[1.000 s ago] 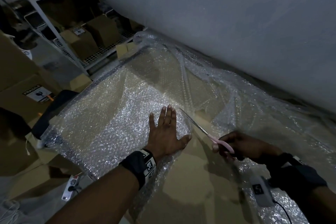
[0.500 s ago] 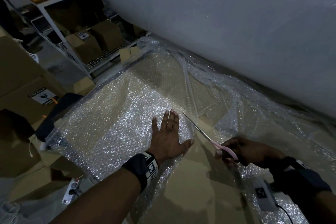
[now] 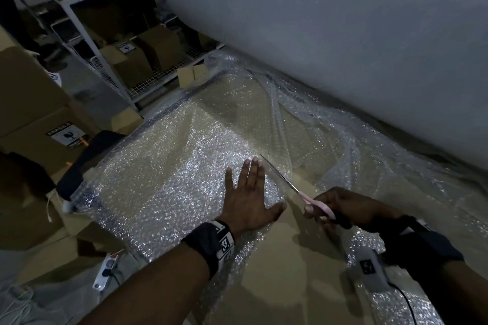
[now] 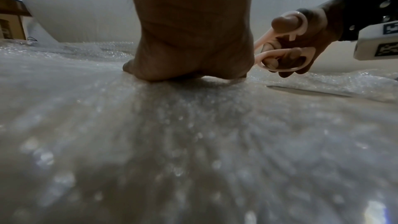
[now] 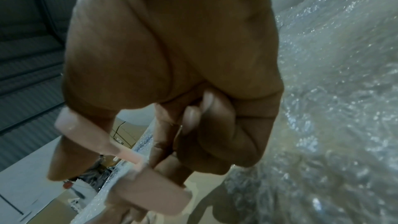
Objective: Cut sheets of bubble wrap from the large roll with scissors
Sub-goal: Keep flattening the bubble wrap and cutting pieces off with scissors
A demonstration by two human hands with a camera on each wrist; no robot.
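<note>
Clear bubble wrap [image 3: 169, 182] lies spread over a brown cardboard surface [image 3: 285, 266], glinting under dim light, and runs back to the large roll [image 3: 330, 34] that fills the far side of the head view. The left hand [image 3: 247, 202] is pressed flat on the sheet, fingers straight and close together, thumb splayed toward the cut edge. Just beside its fingertips lie the blades of the pink-handled scissors [image 3: 295, 187], which point away from the person along the line of the cut. The right hand [image 3: 340, 206] grips the handles; in the left wrist view the thumb sits through the upper loop and curled fingers through the lower one [image 4: 286, 54]. Whether the blades stand apart or together cannot be told. To the right of the scissors the wrap is loose and rumpled. Beyond the left edge of the cardboard stand brown boxes, one bearing a "FRAGILE" label [image 3: 67, 134], and a white wire shelf rack [image 3: 111, 71] holding more cartons.
</note>
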